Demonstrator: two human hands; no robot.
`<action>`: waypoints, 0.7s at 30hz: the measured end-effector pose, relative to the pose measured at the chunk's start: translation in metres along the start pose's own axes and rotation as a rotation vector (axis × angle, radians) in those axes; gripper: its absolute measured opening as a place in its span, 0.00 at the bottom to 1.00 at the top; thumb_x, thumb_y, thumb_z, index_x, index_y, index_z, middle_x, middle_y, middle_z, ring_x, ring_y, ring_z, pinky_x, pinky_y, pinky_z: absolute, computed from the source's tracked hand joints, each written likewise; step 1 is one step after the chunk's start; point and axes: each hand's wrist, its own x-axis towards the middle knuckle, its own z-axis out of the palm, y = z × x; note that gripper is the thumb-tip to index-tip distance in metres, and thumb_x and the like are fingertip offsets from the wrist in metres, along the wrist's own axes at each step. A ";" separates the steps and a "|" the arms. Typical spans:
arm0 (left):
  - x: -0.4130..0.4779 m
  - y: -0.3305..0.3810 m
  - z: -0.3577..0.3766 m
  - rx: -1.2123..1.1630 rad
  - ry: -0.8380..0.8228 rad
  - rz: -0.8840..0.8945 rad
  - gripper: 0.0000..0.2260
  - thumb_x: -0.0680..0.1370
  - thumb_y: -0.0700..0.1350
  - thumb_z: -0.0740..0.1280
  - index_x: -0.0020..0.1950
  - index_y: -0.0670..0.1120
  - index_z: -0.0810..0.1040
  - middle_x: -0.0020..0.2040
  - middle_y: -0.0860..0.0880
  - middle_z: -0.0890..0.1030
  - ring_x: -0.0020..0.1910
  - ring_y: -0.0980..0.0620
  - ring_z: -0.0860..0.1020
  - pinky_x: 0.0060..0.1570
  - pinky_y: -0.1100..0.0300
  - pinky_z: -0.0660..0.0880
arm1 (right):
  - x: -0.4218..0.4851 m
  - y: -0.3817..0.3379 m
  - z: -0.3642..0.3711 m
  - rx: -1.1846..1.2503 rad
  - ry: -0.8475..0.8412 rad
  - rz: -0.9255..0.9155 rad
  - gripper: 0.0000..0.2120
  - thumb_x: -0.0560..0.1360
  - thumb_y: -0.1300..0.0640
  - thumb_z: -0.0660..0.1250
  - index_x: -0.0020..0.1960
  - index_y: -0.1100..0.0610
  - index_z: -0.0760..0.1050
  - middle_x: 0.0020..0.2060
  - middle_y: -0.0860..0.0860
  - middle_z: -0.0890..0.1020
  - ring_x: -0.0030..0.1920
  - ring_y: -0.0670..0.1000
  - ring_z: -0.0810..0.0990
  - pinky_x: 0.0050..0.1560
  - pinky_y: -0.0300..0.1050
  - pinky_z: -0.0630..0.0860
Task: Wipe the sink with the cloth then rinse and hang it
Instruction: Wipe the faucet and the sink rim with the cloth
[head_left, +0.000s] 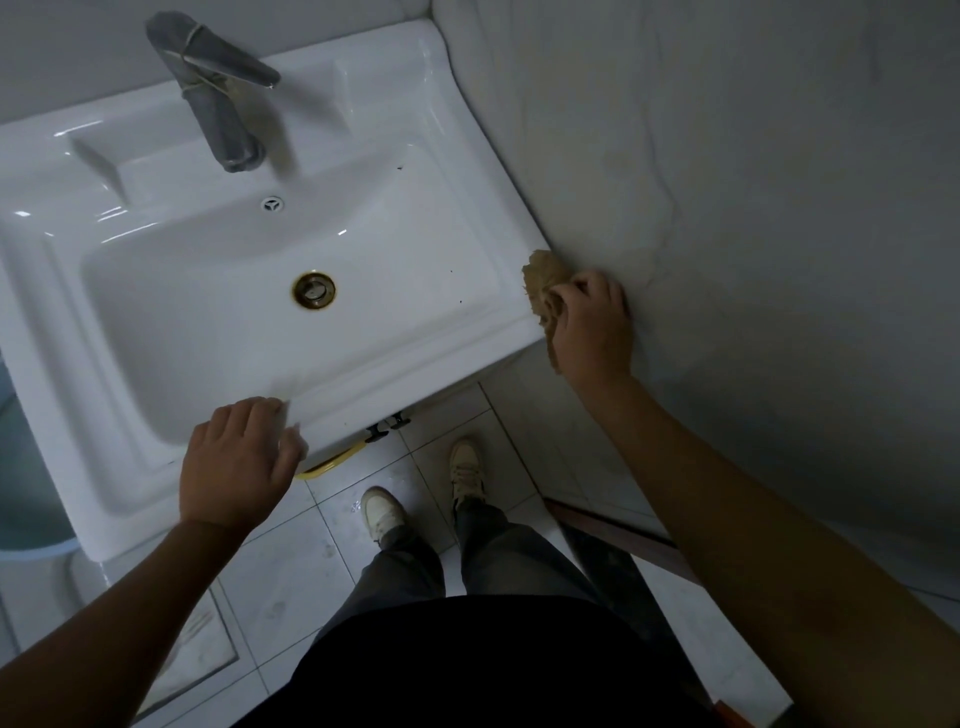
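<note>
We see the right hand (589, 327) curled round a crumpled tan cloth (545, 283). The fingers are bunched tight on it, and a wad sticks out past the knuckles. That wad presses on the front right corner of the white sink (78, 415), just where the rim meets the pale wall (753, 182).

The left hand (239, 457) rests on the sink's front rim with its fingers loosely spread over the edge and gripping nothing (the fingertips are blurred, so we cannot tell how firmly they press).

In the basin we count one brass-ringed drain (314, 291) at the bottom, one small overflow hole (272, 203) in the back wall, and three dark specks (451, 270) scattered toward the right side.

One faucet (218, 104) stands on the back ledge, wrapped in grey material bound with pale cord, its spout reaching over the basin.

There is one cloth, and both hands are in view. Below them, two light shoes (383, 512) stand on the tiled floor (291, 587) in front of the sink. A curved yellow bar (332, 462) shows just under the front rim, beside the left hand.
</note>
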 end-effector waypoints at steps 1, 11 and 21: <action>0.000 0.000 0.000 -0.001 0.004 0.001 0.20 0.78 0.54 0.55 0.58 0.40 0.76 0.53 0.40 0.81 0.49 0.39 0.77 0.47 0.47 0.72 | -0.001 -0.001 0.001 -0.010 -0.043 0.022 0.14 0.77 0.58 0.60 0.57 0.57 0.81 0.57 0.57 0.79 0.57 0.60 0.75 0.54 0.56 0.77; 0.001 -0.004 0.005 -0.018 0.018 0.019 0.20 0.79 0.54 0.56 0.60 0.40 0.76 0.54 0.40 0.81 0.51 0.39 0.77 0.49 0.46 0.72 | -0.018 -0.013 0.009 -0.013 -0.190 0.032 0.21 0.79 0.53 0.64 0.72 0.52 0.72 0.66 0.56 0.72 0.64 0.59 0.69 0.55 0.52 0.76; -0.029 -0.044 -0.003 -0.026 0.060 -0.033 0.20 0.79 0.54 0.60 0.64 0.43 0.75 0.61 0.44 0.79 0.58 0.42 0.76 0.56 0.47 0.70 | -0.082 -0.112 0.036 0.163 -0.246 -0.283 0.19 0.76 0.56 0.66 0.68 0.54 0.77 0.64 0.55 0.74 0.61 0.59 0.70 0.54 0.52 0.79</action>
